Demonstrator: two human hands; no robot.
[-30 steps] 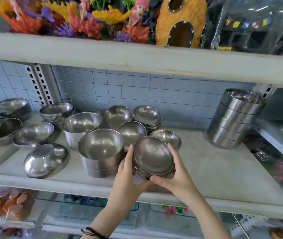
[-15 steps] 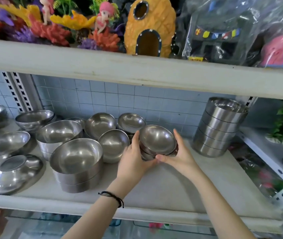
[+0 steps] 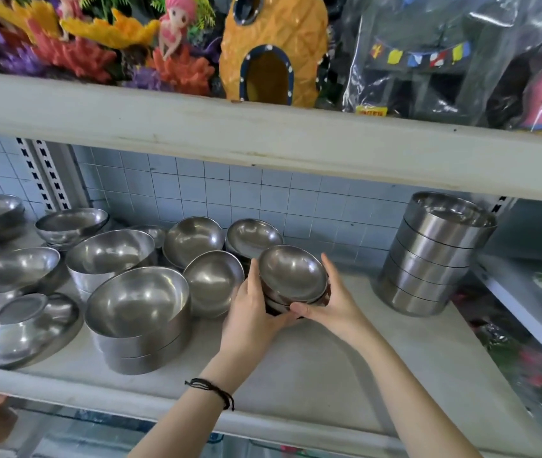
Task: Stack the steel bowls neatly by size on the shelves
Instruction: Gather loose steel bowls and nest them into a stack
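A small stack of steel bowls (image 3: 291, 276) sits at the middle of the white shelf (image 3: 345, 368). My left hand (image 3: 251, 312) grips its left side and my right hand (image 3: 332, 302) grips its right side, thumb under the front rim. To the left stand a stack of larger straight-sided bowls (image 3: 139, 312), a mid-size bowl (image 3: 213, 279), and two tilted bowls (image 3: 193, 239) (image 3: 253, 238) against the tiled wall. A tall stack of straight-sided bowls (image 3: 435, 256) stands at the right.
More bowls crowd the left: an upturned bowl (image 3: 28, 328), a wide shallow bowl (image 3: 15, 269), a deep bowl (image 3: 111, 256) and another bowl (image 3: 71, 224) behind. The upper shelf's edge (image 3: 263, 137) hangs low overhead, bearing aquarium ornaments. Bare shelf lies between my hands and the tall stack.
Both hands carried the small stack from the shelf's front edge back toward the wall, beside the tilted bowls. My view has shifted right and closer.
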